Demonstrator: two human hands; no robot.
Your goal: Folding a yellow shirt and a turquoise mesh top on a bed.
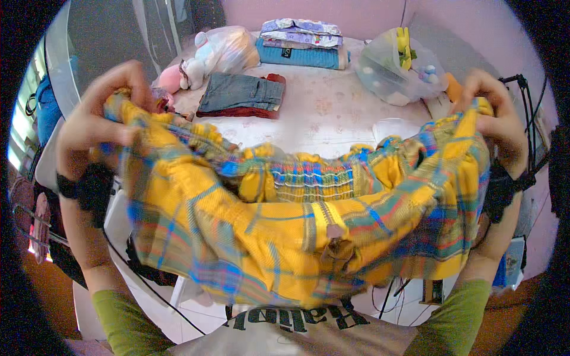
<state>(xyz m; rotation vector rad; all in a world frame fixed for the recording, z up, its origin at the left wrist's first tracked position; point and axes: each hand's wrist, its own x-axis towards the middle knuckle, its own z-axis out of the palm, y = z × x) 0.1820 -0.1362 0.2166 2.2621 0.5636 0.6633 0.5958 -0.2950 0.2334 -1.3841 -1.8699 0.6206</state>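
A yellow plaid garment [285, 231] with blue, green and red stripes and a gathered smocked middle hangs stretched between my two hands above the bed. My left hand [98, 115] grips its upper left edge, raised at the left. At the right, my right hand [496, 110] pinches the upper right edge. The cloth sags in the middle and covers my chest and the near part of the bed. A black band sits on each wrist.
On the white floral bed [332, 113] lie folded jeans on a dark red garment [243, 95], a stack of folded clothes [303, 44] at the back, a pink and white plush toy in a plastic bag [219, 53], and a clear bag of toys [401, 68].
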